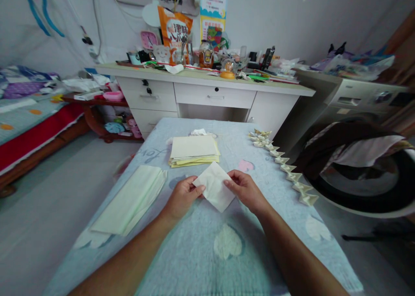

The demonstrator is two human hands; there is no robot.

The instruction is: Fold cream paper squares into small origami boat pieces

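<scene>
A square sheet of white paper point(214, 188) is held up over the table, turned so one corner points toward me. My left hand point(185, 195) pinches its left corner between thumb and fingers. At the right corner, my right hand point(245, 188) grips it the same way. Just beyond lies a stack of cream and yellow paper point(194, 148). Left of my left hand rests a pile of long, pale green folded sheets point(131, 201). A row of folded paper pieces point(288, 168), pointed and set one behind another, runs along the table's right side.
A blue cloth with heart prints covers the table point(181, 261). Behind it stands a white desk point(214, 92) crowded with jars, a snack bag point(175, 32) and small items. To the right, a washing machine point(353, 101) has its door open with clothes hanging out. A bed point(35, 127) is at left.
</scene>
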